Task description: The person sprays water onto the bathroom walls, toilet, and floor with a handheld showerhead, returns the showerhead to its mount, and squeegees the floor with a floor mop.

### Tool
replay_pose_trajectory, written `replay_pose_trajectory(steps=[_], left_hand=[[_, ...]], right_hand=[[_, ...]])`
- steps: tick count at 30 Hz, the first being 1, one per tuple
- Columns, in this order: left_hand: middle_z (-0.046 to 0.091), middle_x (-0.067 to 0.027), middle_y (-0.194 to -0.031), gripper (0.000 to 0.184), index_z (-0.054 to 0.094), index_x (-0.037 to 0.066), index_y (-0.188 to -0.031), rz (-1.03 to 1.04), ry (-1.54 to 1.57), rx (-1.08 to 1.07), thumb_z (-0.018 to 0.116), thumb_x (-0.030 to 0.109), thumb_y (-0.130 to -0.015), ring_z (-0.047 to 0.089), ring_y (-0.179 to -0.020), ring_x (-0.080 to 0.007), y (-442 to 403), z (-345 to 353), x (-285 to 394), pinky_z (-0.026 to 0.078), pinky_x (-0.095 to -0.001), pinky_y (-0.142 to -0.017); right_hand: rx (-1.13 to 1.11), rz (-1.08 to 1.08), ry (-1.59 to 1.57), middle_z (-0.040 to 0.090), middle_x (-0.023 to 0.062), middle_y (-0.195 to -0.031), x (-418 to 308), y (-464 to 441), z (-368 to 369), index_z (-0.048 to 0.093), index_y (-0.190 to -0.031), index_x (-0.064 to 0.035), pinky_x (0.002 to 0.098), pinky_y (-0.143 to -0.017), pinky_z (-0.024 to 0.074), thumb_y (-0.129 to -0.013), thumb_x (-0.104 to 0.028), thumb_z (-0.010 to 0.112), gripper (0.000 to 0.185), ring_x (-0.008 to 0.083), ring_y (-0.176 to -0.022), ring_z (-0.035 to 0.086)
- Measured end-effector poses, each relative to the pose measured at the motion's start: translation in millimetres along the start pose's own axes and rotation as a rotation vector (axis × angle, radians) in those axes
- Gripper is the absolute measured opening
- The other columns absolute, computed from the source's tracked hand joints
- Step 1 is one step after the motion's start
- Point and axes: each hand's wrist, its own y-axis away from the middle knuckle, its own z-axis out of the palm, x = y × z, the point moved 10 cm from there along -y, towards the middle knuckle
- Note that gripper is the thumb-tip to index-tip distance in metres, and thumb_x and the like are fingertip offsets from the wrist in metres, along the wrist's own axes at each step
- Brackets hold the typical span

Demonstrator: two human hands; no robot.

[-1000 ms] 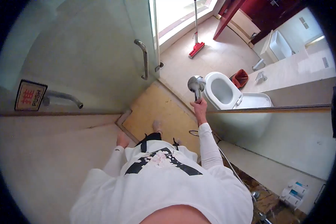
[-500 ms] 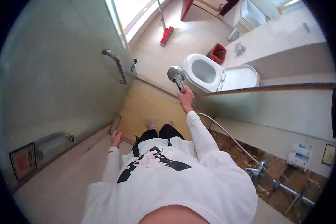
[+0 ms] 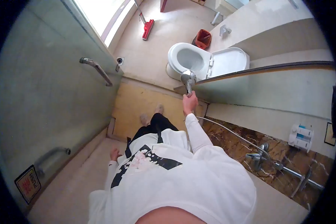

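Note:
My right hand (image 3: 190, 103) is wrapped round the handle of a chrome shower head (image 3: 188, 77), held out in front of me with its head pointing away. Behind that shower head, from my viewpoint, stands a white toilet (image 3: 172, 56) with its lid raised. A pale hose (image 3: 233, 131) runs from near my right wrist to the chrome shower mixer (image 3: 255, 158) on the brown marble wall. At my left side hangs my left hand (image 3: 115, 154), its fingers loosely curled with nothing seen in them. It is nearest my black trousers (image 3: 164, 123).
A frosted glass door (image 3: 56, 97) with metal handles is on my left. A glass partition (image 3: 272, 89) stands to the right. Ahead are a red floor squeegee (image 3: 148, 30) and a red-lined bin (image 3: 203, 39). A raised sill crosses the floor past my feet.
My right hand has drawn the shower head back and slightly right, so it now overlaps the toilet. My left hand has come down closer to my body. The camera view has turned and shifted.

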Motion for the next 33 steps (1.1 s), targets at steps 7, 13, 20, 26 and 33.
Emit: replay_pose_trajectory(steps=[7,13,20,26,33], left_hand=[[0.054,-0.0101,-0.087,0.039,0.046,0.001,-0.112,-0.035,0.158,-0.053,0.052,0.015,-0.076,0.055,-0.06,-0.0218,-29.4,10.0,20.4,0.047,-0.0325,-0.048],[0.048,-0.0029,-0.073,0.03,0.046,0.006,-0.107,0.108,0.199,-0.039,0.05,0.015,-0.079,0.045,-0.049,-0.0118,23.4,70.9,179.2,0.036,-0.023,-0.038],[0.052,-0.0037,-0.079,0.031,0.047,0.005,-0.108,0.135,0.082,-0.074,0.049,0.012,-0.078,0.047,-0.052,-0.0106,43.8,116.4,241.5,0.037,-0.0215,-0.039],[0.054,-0.0043,-0.083,0.028,0.05,0.003,-0.104,0.282,-0.093,-0.139,0.05,0.013,-0.078,0.049,-0.058,-0.0095,77.0,154.1,299.4,0.04,-0.0204,-0.045],[0.057,-0.0059,-0.088,0.027,0.053,0.002,-0.103,0.699,-0.433,-0.263,0.051,0.014,-0.079,0.055,-0.072,-0.0137,57.9,224.1,380.7,0.046,-0.0249,-0.062]], right_hand=[[0.049,0.081,-0.089,0.057,0.0076,-0.062,0.3,-20.5,-17.1,0.05,-0.07,-0.0084,0.0435,-0.058,0.0371,-0.062,-0.024,0.066,0.024,0.0313,-0.065,0.055],[-0.03,0.111,-0.166,0.057,0.0091,-0.062,-8.9,-48.3,-12.2,0.052,-0.068,-0.007,0.041,-0.058,0.0405,-0.058,-0.026,0.069,0.028,0.0313,-0.063,0.055],[-0.093,0.086,-0.259,0.057,0.0094,-0.059,-37.8,-61.2,-12.1,0.057,-0.068,-0.0066,0.0398,-0.056,0.0409,-0.058,-0.03,0.072,0.03,0.0293,-0.058,0.054],[0.073,0.158,-0.36,0.058,0.0101,-0.065,-57.1,-79.4,-40.0,0.057,-0.073,-0.0046,0.0363,-0.058,0.0402,-0.064,-0.03,0.069,0.03,0.0256,-0.059,0.053],[0.259,0.147,-0.818,0.044,0.0005,-0.052,-91.6,-127.0,-68.5,0.047,-0.063,-0.0016,0.0286,-0.049,0.034,-0.069,-0.02,0.066,0.028,0.0124,-0.048,0.038]])
